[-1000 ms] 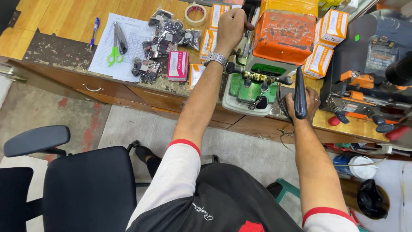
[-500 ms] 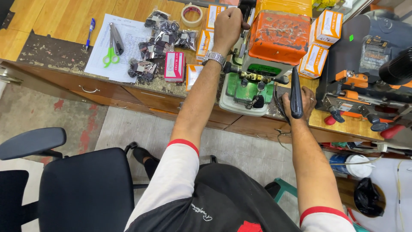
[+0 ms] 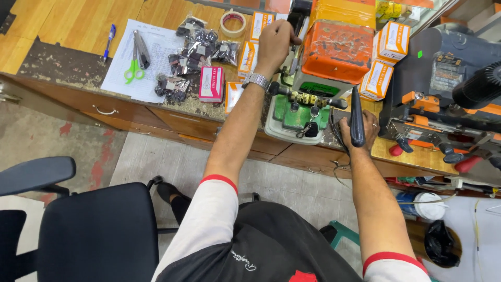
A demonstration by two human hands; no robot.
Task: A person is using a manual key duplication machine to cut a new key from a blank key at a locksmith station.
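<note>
Left hand, a metal watch on its wrist, is closed in a grip around a part at the far side of the green key-cutting machine; what the fingers clamp is hidden. Right hand is wrapped in a grip around the machine's upright black lever handle, just right of the green carriage, which stands on the bench. Left of the left-hand grip lie small bagged keys, a pink box and green-handled scissors on a paper sheet.

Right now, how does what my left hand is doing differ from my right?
The left hand reaches far back, closed on a part of the green machine; the right hand sits near the counter's front edge, gripping a black handle. The left wrist wears a watch; the right doesn't. Both are clenched.
</note>
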